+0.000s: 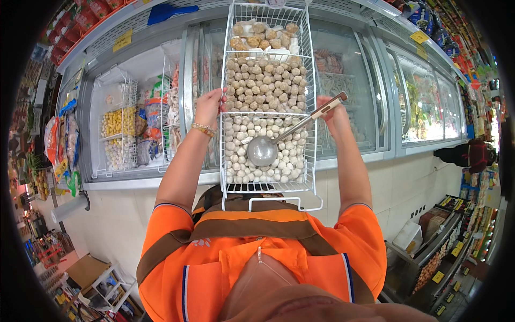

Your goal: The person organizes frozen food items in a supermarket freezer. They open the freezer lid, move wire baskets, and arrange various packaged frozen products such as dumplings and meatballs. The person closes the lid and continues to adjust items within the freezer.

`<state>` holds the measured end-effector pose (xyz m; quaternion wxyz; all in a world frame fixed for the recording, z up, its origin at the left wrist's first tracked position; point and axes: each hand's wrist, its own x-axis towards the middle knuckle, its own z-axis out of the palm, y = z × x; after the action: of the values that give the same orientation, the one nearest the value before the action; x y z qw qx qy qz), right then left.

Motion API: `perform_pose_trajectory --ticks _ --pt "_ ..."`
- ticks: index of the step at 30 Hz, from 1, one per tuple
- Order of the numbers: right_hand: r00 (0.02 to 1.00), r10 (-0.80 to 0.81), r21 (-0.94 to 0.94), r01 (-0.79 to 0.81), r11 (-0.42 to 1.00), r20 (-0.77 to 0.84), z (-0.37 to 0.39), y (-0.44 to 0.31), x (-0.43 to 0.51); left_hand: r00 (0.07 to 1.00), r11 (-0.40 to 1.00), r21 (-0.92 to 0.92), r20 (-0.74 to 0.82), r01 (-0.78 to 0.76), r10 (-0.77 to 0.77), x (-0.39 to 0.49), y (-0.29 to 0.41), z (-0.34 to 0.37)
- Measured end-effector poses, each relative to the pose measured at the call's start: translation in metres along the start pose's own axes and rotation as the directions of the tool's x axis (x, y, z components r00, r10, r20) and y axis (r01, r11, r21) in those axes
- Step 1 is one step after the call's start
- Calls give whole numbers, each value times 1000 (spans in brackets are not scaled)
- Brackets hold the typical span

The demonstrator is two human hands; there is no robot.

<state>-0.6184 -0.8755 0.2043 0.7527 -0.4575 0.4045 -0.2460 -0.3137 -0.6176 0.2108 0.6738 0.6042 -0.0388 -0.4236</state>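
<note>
A long white wire basket in compartments lies in front of me, across the glass lid of a chest freezer. White balls fill its near part, smaller brownish balls the middle, and larger tan balls the far end. My left hand grips the basket's left side, its fingers partly hidden at the wires. My right hand is at the right side, partly behind the handle of a metal ladle. The ladle's bowl rests on the white balls; its handle slants over the right rim. What my right fingers hold is hidden.
An uncovered freezer section on the left holds wire baskets and bagged food. Sliding glass lids lie to the right. A blue scoop is on the shelf behind. Plastic roll at lower left; a dark-clothed person far right.
</note>
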Motion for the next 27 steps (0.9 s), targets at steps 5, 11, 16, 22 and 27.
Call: perform_pose_trajectory --ticks 5,11,16,22,27 --pt "995 -30 220 8 975 97 29 6 53 997 998 -24 -60 -50 49 1 -5 3" --pt "997 -64 165 71 984 -49 42 21 58 972 1000 -3 -232 -17 16 -4 -1 15" --pt "993 -93 118 101 988 -72 49 12 31 955 994 70 -279 -86 102 2 -19 8" --pt "977 -211 49 210 977 28 71 -27 18 948 978 19 -242 -206 205 -17 -1 3" --pt "950 -299 35 297 954 92 111 -68 -15 911 946 -17 -275 -324 307 -58 30 -2"
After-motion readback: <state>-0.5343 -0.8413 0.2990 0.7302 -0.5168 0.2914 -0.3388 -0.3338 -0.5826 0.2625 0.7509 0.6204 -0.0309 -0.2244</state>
